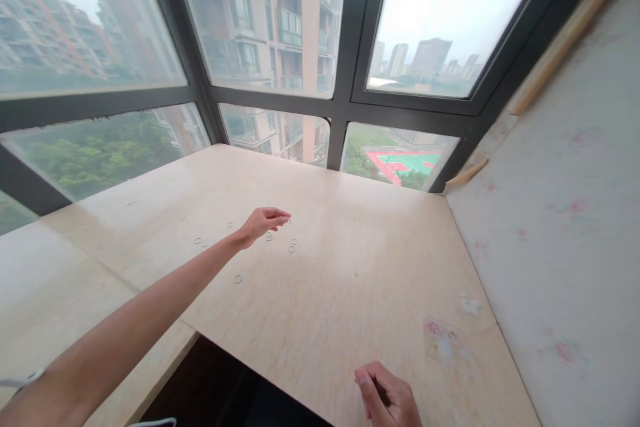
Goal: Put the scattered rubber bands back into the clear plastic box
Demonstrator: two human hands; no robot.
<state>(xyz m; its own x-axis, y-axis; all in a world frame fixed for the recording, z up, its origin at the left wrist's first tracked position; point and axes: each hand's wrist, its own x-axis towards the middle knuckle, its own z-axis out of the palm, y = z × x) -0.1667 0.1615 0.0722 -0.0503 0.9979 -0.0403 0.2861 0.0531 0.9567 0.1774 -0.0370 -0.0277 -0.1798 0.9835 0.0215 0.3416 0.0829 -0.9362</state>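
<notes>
My left hand (264, 223) reaches out over the pale marble-patterned surface. Its thumb and fingertips are pinched on a small thin ring (289, 221), of which only a bit shows. Similar thin rings lie scattered around it: one ring (239, 279) in front, a pair close together to the right with the nearer ring (291, 249), another ring (198, 241) to the left, and more partly behind the hand and wrist. My right hand (387, 395) rests at the near edge, fingers curled closed; whatever is inside them is hidden.
A clear plastic bag (443, 337) with small colourful pieces lies on the right, near a whitish translucent piece (470, 305). Dark-framed windows (270, 103) border the far side, and a flowered wall (565, 247) the right. A dark recess (215, 380) opens below the front edge.
</notes>
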